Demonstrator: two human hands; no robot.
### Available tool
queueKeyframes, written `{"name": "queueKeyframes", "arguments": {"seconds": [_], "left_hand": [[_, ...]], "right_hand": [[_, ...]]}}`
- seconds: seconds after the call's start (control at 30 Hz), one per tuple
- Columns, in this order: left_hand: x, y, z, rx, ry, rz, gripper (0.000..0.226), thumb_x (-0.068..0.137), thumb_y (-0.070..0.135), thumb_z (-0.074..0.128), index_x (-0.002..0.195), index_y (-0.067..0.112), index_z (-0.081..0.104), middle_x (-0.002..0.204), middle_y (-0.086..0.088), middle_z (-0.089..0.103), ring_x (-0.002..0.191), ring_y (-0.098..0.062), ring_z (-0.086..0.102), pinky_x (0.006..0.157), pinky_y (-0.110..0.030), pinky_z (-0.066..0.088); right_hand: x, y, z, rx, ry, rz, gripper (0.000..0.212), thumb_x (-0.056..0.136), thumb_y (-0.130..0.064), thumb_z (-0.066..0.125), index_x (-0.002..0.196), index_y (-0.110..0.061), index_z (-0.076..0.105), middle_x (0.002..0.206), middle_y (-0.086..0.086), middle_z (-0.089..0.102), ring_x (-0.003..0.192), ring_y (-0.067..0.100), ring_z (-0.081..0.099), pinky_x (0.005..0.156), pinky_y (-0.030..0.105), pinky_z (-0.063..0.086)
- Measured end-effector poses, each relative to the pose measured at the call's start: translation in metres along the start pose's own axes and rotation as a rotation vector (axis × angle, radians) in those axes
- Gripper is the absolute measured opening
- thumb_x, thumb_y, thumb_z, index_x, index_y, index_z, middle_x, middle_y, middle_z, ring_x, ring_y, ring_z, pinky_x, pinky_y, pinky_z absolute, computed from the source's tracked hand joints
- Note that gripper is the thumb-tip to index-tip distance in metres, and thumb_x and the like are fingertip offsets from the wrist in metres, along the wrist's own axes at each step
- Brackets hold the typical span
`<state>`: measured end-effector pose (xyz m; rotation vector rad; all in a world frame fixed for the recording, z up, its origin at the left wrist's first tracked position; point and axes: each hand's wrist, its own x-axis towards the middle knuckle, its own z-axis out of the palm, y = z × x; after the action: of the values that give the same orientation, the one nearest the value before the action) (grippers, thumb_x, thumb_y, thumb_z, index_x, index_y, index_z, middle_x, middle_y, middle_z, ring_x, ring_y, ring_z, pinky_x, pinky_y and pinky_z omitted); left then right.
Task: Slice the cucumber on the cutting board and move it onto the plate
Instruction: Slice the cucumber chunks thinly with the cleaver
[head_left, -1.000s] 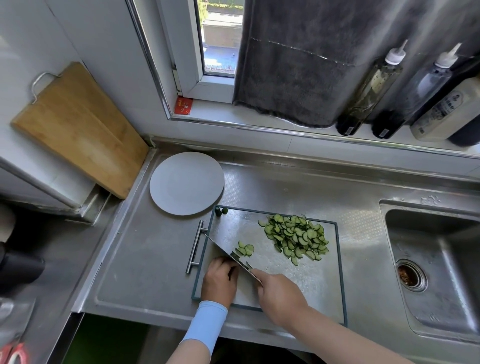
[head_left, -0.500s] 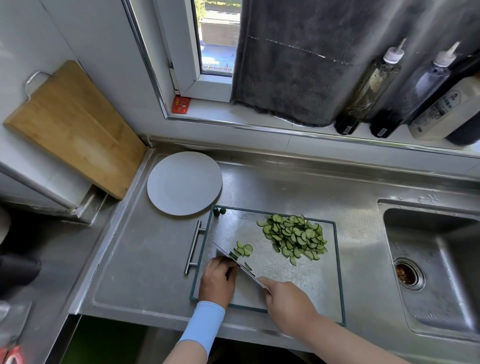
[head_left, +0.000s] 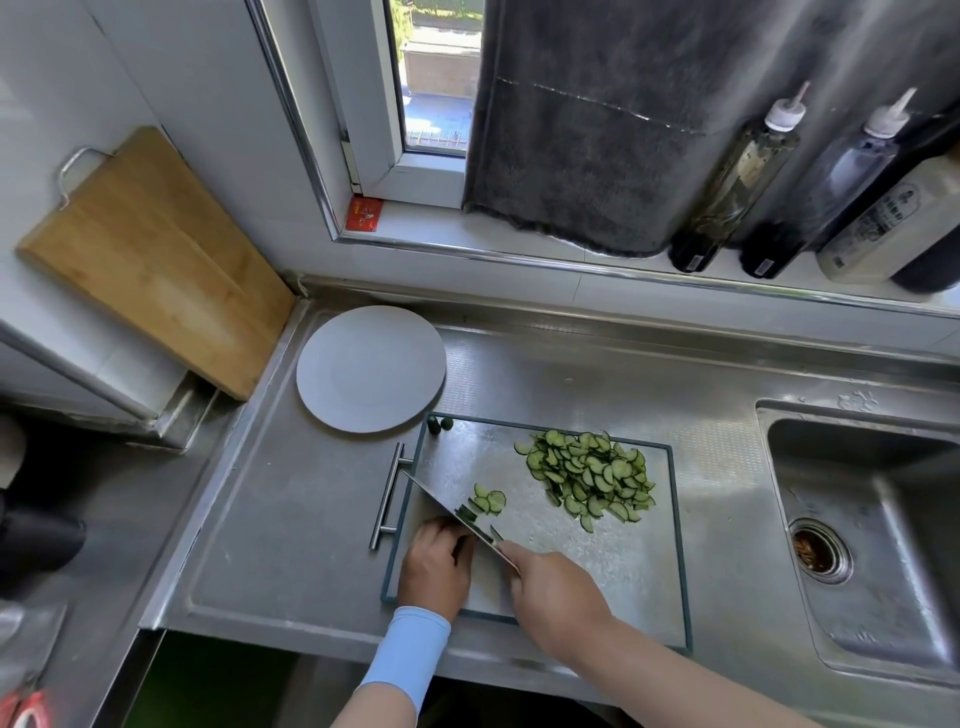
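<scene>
**Knife on the stub, slices heaped on the steel board**

Your steel cutting board (head_left: 649, 571) holds everything cut so far. A loose heap of cucumber slices (head_left: 589, 480) lies on its far right part, and a few fresh slices (head_left: 488, 500) lie just right of the blade. Two dark cucumber ends (head_left: 440, 425) sit in the far left corner. The round grey plate (head_left: 370, 369) stands just beyond that corner, close to the board's rim.

Your left hand (head_left: 435, 566), in a pale blue sleeve (head_left: 410, 654), curls its fingers down over the cucumber stub (head_left: 466, 512). Only a dark green bit shows by the blade, so its long axis cannot be told. Your right hand (head_left: 558, 597) is wrapped round the handle of the knife (head_left: 441, 501). The blade runs diagonally from far left to near right, with its edge down on the stub.

The board's bar handle (head_left: 388, 496) points left. A wooden board (head_left: 150, 260) leans on the wall at left. The sink (head_left: 857, 519) lies to the right, and sauce bottles (head_left: 737, 182) and a grey towel (head_left: 587, 130) are on the sill.
</scene>
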<state>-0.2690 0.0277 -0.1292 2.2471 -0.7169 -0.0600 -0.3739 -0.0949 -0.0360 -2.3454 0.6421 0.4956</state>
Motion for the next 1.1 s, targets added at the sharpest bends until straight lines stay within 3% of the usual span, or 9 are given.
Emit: {"name": "queueKeyframes", "arguments": {"seconds": [0.1, 0.33, 0.5, 0.63, 0.8, 1.0, 1.1], "left_hand": [[0.0, -0.001, 0.0, 0.006, -0.002, -0.012, 0.027, 0.066, -0.003, 0.082, 0.085, 0.013, 0.072, 0.084, -0.006, 0.065, 0.084, -0.016, 0.053, 0.075, -0.02, 0.043], [0.0, -0.001, -0.001, -0.008, -0.025, -0.003, 0.023, 0.069, -0.001, 0.08, 0.085, 0.014, 0.072, 0.088, -0.003, 0.065, 0.085, -0.012, 0.054, 0.079, -0.012, 0.039], [0.001, -0.004, 0.001, -0.005, -0.034, 0.002, 0.023, 0.068, -0.002, 0.081, 0.081, 0.014, 0.072, 0.084, -0.001, 0.064, 0.081, -0.017, 0.057, 0.075, -0.018, 0.043], [0.0, -0.005, 0.002, -0.003, -0.029, -0.003, 0.024, 0.066, -0.005, 0.08, 0.081, 0.013, 0.072, 0.086, -0.004, 0.064, 0.085, -0.019, 0.056, 0.076, -0.018, 0.042], [-0.001, -0.002, 0.002, -0.008, -0.012, -0.007, 0.026, 0.067, -0.007, 0.079, 0.084, 0.011, 0.072, 0.089, -0.005, 0.064, 0.088, -0.018, 0.054, 0.079, -0.016, 0.04], [0.0, -0.003, 0.001, 0.02, -0.009, -0.005, 0.024, 0.066, -0.005, 0.08, 0.082, 0.01, 0.071, 0.082, -0.006, 0.064, 0.083, -0.018, 0.052, 0.075, -0.02, 0.04], [0.0, -0.002, 0.001, 0.023, 0.012, -0.029, 0.025, 0.064, -0.006, 0.081, 0.082, 0.009, 0.071, 0.082, -0.008, 0.064, 0.083, -0.017, 0.051, 0.074, -0.019, 0.039]], "right_hand": [[-0.013, 0.007, -0.003, 0.0, -0.007, -0.018, 0.033, 0.096, -0.019, 0.036, 0.121, -0.034, 0.052, 0.075, -0.002, 0.056, 0.069, 0.025, 0.052, 0.062, 0.037, 0.042], [-0.024, 0.015, -0.009, -0.005, -0.028, 0.023, 0.037, 0.096, -0.018, 0.036, 0.125, -0.035, 0.053, 0.081, 0.004, 0.065, 0.071, 0.026, 0.056, 0.068, 0.038, 0.048], [-0.012, 0.009, -0.004, 0.025, -0.052, 0.049, 0.036, 0.095, -0.016, 0.037, 0.121, -0.03, 0.057, 0.077, -0.003, 0.057, 0.072, 0.025, 0.054, 0.067, 0.035, 0.046], [0.003, 0.0, -0.002, 0.025, -0.05, 0.057, 0.047, 0.099, -0.019, 0.037, 0.141, -0.036, 0.051, 0.093, 0.001, 0.067, 0.081, 0.024, 0.057, 0.072, 0.032, 0.048], [0.012, -0.009, -0.005, 0.004, -0.038, 0.034, 0.043, 0.101, -0.018, 0.037, 0.139, -0.031, 0.052, 0.106, 0.008, 0.07, 0.096, 0.029, 0.063, 0.08, 0.034, 0.052], [0.004, -0.005, -0.003, -0.006, -0.01, -0.001, 0.041, 0.1, -0.019, 0.039, 0.137, -0.03, 0.053, 0.099, 0.006, 0.07, 0.089, 0.027, 0.062, 0.077, 0.034, 0.051], [-0.007, 0.001, -0.002, -0.011, 0.011, -0.017, 0.037, 0.1, -0.021, 0.039, 0.131, -0.032, 0.055, 0.082, 0.0, 0.061, 0.074, 0.024, 0.052, 0.067, 0.032, 0.044]]}}
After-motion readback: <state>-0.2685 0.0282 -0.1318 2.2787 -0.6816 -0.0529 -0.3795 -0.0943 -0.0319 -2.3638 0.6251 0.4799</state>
